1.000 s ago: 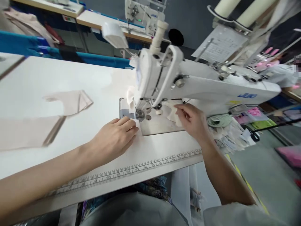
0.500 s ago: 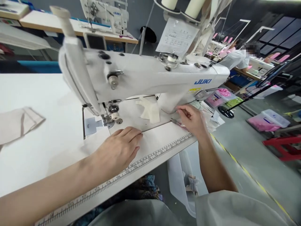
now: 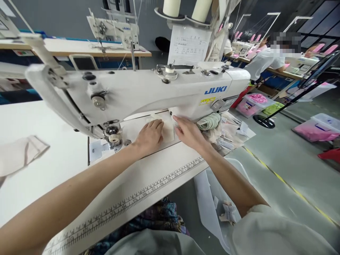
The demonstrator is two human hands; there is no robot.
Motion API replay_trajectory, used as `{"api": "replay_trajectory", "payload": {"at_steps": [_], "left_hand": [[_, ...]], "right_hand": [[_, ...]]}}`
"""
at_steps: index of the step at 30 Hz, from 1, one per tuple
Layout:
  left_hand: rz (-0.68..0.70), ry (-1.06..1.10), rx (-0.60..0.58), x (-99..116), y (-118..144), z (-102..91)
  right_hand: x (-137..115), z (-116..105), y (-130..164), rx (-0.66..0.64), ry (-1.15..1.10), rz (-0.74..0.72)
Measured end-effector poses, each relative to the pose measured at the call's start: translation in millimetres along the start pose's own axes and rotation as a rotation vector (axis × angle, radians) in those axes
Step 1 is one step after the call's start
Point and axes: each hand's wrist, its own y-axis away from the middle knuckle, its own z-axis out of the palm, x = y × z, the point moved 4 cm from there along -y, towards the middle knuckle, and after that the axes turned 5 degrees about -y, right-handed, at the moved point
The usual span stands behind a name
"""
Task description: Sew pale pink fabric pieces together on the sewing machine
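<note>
Under the arm of the white sewing machine (image 3: pixel 148 90), on the machine bed, lies a small stack of cream fabric pieces (image 3: pixel 168 128). Both hands are on it. Left hand (image 3: pixel 149 136) comes in from 7 o'clock, palm down, fingers extended and held together, flat on the left part of the stack; nothing gripped. Right hand (image 3: pixel 188 132) comes in from 5 o'clock, palm down, fingers extended, tips at the stack's right edge near the machine column; whether it pinches an edge cannot be told, it looks flat and ungripping. The two hands sit just beside each other, apart by a narrow strip of fabric.

Needle and presser-foot area (image 3: pixel 114 136) is at 9 o'clock from the left hand, near but not touching. A small white scrap (image 3: pixel 96 150) lies on the bed just below it.

At 3 o'clock from the right hand: a coil of pale green elastic band (image 3: pixel 209 122) against the machine base, with loose scraps and labels (image 3: pixel 233 136) beyond it.

Table (image 3: pixel 53 170) is white, with a printed ruler strip (image 3: pixel 138 200) along its near edge. At far 9 o'clock, a folded beige garment piece (image 3: pixel 20 152) lies well apart from the hands.

At 12 o'clock above the machine: a paper sheet (image 3: pixel 189 46) and two thread cones (image 3: pixel 186 7). At 2 o'clock in the background, another person in a light top (image 3: pixel 265 62) is seated at a further table.
</note>
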Motion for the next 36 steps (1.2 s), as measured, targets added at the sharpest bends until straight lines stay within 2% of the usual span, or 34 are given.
{"api": "replay_trajectory", "payload": {"at_steps": [4, 7, 12, 15, 17, 19, 20, 22, 25, 27, 28, 30, 32, 36], "left_hand": [[-0.007, -0.020, 0.001, -4.1, -6.1, 10.5], [-0.001, -0.015, 0.003, -4.4, -4.7, 14.9], [-0.040, 0.011, -0.006, -0.9, -3.9, 16.6], [-0.093, 0.030, -0.032, 5.2, -1.6, 12.1], [-0.117, 0.050, -0.043, 11.5, 4.7, 4.7], [-0.104, 0.077, -0.049, 20.3, 17.7, -6.2], [-0.081, 0.102, -0.051, 25.0, 27.0, -12.6], [-0.028, 0.248, -0.053, 31.4, 50.1, -26.5], [-0.002, 0.890, -0.076, 27.4, 87.4, -45.5], [-0.019, 1.241, -0.130, 18.8, 108.1, -53.1], [-0.045, 1.328, -0.161, 13.9, 116.7, -54.9], [-0.116, 1.385, -0.231, 6.1, 131.4, -54.8], [-0.195, 1.334, -0.247, 0.9, 143.5, -53.2], [-0.272, 1.067, -0.104, -0.1, 167.1, -59.6]], "right_hand": [[-6.0, 21.5, -11.2, -0.029, 0.082, 0.059], [-5.0, 20.2, -10.1, 0.001, 0.110, 0.082], [-11.8, -16.1, 6.3, 0.096, 0.082, 0.033], [-33.0, -49.1, 27.7, 0.255, 0.004, -0.155], [-43.9, -65.0, 42.9, 0.247, -0.029, -0.151], [-53.2, -71.3, 54.3, 0.094, -0.104, -0.080], [-60.6, -73.0, 58.3, 0.030, -0.168, -0.095], [-76.6, -68.2, 61.4, -0.187, -0.319, -0.104], [-99.2, -49.8, 57.2, -0.529, -0.545, -0.066], [-108.9, -37.8, 50.9, -0.629, -0.627, -0.019], [-112.7, -32.6, 48.0, -0.653, -0.654, -0.003], [-119.1, -24.9, 44.3, -0.641, -0.657, 0.008], [-126.5, -21.2, 44.3, -0.573, -0.587, -0.054], [-146.5, -23.8, 57.3, -0.277, -0.233, -0.362]]}}
